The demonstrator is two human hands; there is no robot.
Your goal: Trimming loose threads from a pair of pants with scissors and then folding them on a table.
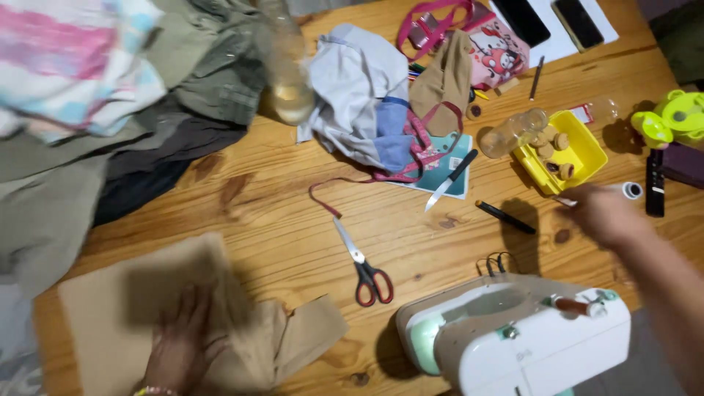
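Two hands work over a cluttered wooden tabletop (279,220). At about seven o'clock the left hand (180,348) lies flat, fingers spread wide, pressing on a piece of tan fabric (117,301) whose long axis runs roughly from nine to three o'clock, with a folded strip trailing toward four. At three o'clock the right hand (605,213) is blurred; it reaches toward a white roll (629,191) just beside it, and whether it grips anything cannot be told. A yellow plastic tray (587,150) at two o'clock holds small round brown pieces, with a clear bottle (513,132) lying against its left rim. A pink printed pouch (499,51) sits at one o'clock, near two dark phones (550,22) on white paper. Red-handled scissors (359,264) lie near the centre, blades pointing to eleven. A knife (451,180) rests on a teal booklet (447,176), tip toward seven. A white and mint sewing machine (528,337) stands at five o'clock, between the hands. Piled clothes (110,110) fill the ten o'clock corner.
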